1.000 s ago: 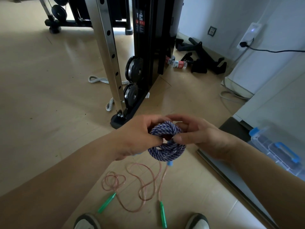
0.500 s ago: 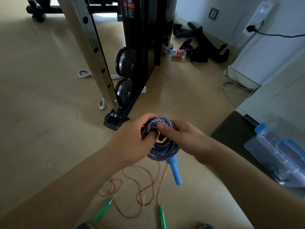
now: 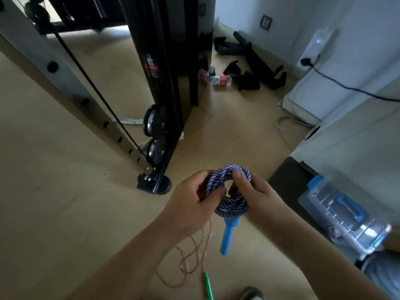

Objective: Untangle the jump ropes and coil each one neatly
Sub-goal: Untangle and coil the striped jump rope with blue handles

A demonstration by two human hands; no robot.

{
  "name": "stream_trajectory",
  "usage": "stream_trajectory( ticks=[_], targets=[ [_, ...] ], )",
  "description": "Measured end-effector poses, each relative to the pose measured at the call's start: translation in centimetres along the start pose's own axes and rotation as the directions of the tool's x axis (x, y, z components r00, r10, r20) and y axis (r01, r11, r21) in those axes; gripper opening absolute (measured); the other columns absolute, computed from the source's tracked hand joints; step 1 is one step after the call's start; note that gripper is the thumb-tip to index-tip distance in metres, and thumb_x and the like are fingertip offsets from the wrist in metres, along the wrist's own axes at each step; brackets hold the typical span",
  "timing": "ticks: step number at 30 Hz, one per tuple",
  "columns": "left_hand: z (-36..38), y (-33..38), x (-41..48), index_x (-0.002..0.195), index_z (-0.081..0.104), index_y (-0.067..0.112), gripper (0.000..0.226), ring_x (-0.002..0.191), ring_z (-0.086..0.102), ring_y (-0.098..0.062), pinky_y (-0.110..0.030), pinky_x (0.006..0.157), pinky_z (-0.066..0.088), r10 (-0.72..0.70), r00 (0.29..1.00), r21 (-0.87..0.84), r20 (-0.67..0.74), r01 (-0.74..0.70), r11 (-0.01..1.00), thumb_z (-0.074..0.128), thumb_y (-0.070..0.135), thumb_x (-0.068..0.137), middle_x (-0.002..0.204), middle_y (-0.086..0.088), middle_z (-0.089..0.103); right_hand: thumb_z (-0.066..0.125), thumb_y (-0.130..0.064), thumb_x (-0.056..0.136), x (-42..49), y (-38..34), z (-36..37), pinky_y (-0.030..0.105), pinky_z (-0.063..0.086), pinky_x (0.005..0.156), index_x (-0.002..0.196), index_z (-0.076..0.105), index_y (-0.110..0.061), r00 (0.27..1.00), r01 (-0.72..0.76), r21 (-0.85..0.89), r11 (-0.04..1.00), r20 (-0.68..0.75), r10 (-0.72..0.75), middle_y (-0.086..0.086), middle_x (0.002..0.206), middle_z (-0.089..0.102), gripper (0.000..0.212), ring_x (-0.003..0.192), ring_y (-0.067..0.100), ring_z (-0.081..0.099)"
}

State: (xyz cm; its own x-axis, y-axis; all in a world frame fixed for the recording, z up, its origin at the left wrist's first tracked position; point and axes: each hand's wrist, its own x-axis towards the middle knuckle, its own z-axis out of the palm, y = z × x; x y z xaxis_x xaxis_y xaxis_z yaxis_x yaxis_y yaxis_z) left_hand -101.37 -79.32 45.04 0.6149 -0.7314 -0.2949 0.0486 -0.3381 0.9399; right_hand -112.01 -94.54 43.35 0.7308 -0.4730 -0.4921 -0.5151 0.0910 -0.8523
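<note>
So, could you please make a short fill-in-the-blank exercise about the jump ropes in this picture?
The left hand and right hand hold the braided rope, wound into a ____.
The handle hanging below it is ____.
The thin rope with the green handle lies loose on the ____.
Missing words: coil, blue, floor.

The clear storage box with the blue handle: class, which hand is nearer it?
Right. The right hand holds the blue-and-white coiled rope on the side facing the clear storage box; the left hand holds the coil's opposite side, farther from the box.
</note>
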Motion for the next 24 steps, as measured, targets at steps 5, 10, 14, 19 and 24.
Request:
stream_trajectory(
  ticks=[5, 10, 14, 19, 24],
  targets=[
    [-1.1, 16.7, -1.8, 0.119, 0.072, 0.018, 0.021, 0.092, 0.072, 0.001, -0.01, 0.074, 0.051, 0.056, 0.998, -0.061, -0.015, -0.057, 0.996, 0.057, 0.017, 0.104, 0.097, 0.011, 0.078, 0.05, -0.073, 0.09, -6.4, -14.0, -5.9, 0.04, 0.05, 0.103, 0.113, 0.076, -0.025, 0.992, -0.113, 0.281, 0.953, -0.018, 0.123, -0.001, 0.114, 0.076, 0.06, 0.109, 0.016, 0.07],
    [-3.1, 34.0, -3.9, 0.109, 0.074, 0.016, 0.02, 0.088, 0.075, -0.006, -0.014, 0.073, 0.055, 0.121, 0.992, -0.157, 0.02, -0.117, 0.981, 0.071, 0.005, 0.093, 0.095, 0.008, 0.08, 0.065, -0.06, 0.087, -13.8, -29.7, -12.3, 0.057, 0.042, 0.112, 0.114, 0.074, -0.007, 0.999, 0.036, 0.371, 0.928, -0.023, -0.029, 0.026, 0.124, 0.068, 0.061, 0.118, 0.029, 0.066],
    [-4.1, 45.5, -4.5, 0.111, 0.073, 0.018, 0.028, 0.095, 0.077, -0.013, -0.028, 0.084, 0.061, 0.214, 0.974, -0.125, 0.08, -0.203, 0.971, 0.08, 0.009, 0.086, 0.1, 0.002, 0.08, 0.064, -0.043, 0.093, -18.0, -39.3, -16.7, 0.06, 0.039, 0.114, 0.119, 0.069, -0.006, 0.981, 0.182, 0.41, 0.894, -0.018, -0.192, 0.03, 0.126, 0.065, 0.046, 0.115, 0.033, 0.064],
    [-2.7, 55.4, -2.3, 0.108, 0.074, 0.021, 0.026, 0.085, 0.075, -0.004, -0.021, 0.076, 0.061, 0.335, 0.938, 0.099, 0.09, -0.343, 0.934, 0.083, 0.026, 0.085, 0.093, 0.009, 0.079, 0.053, -0.046, 0.099, -18.4, -46.6, -21.7, 0.052, 0.047, 0.111, 0.121, 0.068, -0.014, 0.963, 0.261, 0.25, 0.932, -0.129, -0.235, 0.016, 0.121, 0.072, 0.041, 0.119, 0.031, 0.066],
    [-1.1, 60.5, 3.3, 0.104, 0.077, 0.022, 0.017, 0.082, 0.075, -0.004, -0.032, 0.079, 0.063, 0.378, 0.924, 0.262, 0.062, -0.381, 0.887, 0.081, 0.022, 0.087, 0.088, 0.01, 0.079, 0.052, -0.053, 0.098, -15.5, -51.7, -27.7, 0.041, 0.053, 0.103, 0.124, 0.069, -0.016, 0.978, 0.206, 0.14, 0.969, -0.005, -0.207, 0.006, 0.115, 0.077, 0.048, 0.11, 0.021, 0.072]
  ],
)
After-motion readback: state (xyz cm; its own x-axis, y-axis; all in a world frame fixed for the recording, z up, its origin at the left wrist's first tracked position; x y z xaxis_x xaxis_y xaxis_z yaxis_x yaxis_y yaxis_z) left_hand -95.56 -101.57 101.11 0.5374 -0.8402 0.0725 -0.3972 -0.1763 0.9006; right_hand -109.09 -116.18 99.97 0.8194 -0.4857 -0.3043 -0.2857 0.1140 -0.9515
